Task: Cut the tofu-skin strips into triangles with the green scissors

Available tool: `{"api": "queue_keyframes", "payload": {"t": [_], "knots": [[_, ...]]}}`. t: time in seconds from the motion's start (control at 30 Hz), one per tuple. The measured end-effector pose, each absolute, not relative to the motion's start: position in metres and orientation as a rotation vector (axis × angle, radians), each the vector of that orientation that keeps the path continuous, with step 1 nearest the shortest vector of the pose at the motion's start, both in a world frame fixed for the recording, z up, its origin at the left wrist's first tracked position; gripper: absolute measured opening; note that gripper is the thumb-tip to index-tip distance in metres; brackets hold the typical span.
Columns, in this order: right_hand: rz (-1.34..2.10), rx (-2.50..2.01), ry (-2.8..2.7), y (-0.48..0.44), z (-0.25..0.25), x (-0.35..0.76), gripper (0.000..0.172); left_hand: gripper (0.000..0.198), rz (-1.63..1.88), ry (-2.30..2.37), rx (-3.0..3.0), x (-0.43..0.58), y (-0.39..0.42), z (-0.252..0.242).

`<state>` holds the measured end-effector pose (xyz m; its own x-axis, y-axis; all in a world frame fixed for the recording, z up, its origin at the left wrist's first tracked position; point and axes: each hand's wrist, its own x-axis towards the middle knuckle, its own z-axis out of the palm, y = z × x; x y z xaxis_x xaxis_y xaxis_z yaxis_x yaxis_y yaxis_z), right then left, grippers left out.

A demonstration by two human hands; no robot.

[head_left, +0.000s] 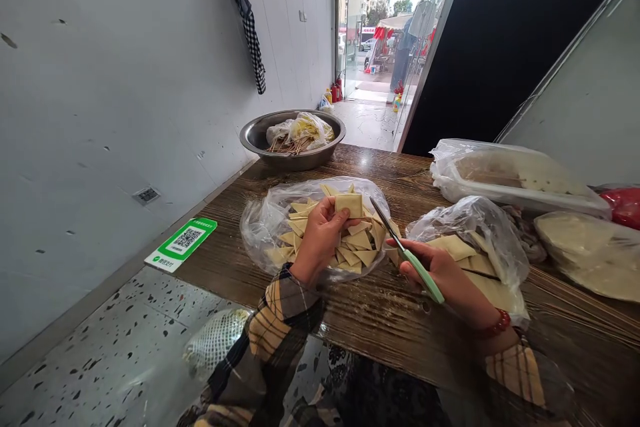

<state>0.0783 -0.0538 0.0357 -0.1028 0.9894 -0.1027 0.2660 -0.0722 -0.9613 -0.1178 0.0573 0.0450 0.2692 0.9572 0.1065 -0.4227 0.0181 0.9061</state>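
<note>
My left hand (321,235) pinches a small stack of square, pale yellow sheets (349,205), which look like tofu skin, between thumb and fingers. Below it, many triangular pieces of the same sheet (363,258) lie heaped on a spread clear plastic bag (265,220). In my right hand (443,273) is a pair of scissors (423,273) with pale green handles, its dark blades pointing up and left, just right of the held stack and apart from it. By my right wrist, another plastic bag (505,230) holds larger folded sheets (453,247).
A metal basin (300,161) with bagged skewers stands at the table's far end. Along the right are a plastic-wrapped white tray (530,190), a bag of pale food (590,253) and thin wooden sticks (575,293). A green payment card (185,240) lies at the left edge.
</note>
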Motion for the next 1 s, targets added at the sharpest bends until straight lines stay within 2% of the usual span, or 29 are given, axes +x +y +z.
{"api": "queue_keyframes", "payload": {"t": [0.13,0.27,0.4,1.0], "knots": [[1.073,-1.355,-1.611,-0.054,0.037,0.079,0.059,0.028,1.203,0.675,1.062,-0.119,0.056,0.047],[0.990,-1.412,-1.661,-0.053,0.032,0.082,0.061,0.031,1.182,0.707,1.139,-0.120,0.055,0.050],[0.991,-1.437,-1.695,-0.053,0.030,0.085,0.063,0.038,1.143,0.645,1.098,-0.120,0.055,0.049],[1.080,-1.455,-1.749,-0.055,0.044,0.080,0.064,0.034,1.029,0.649,1.127,-0.118,0.055,0.047]]}}
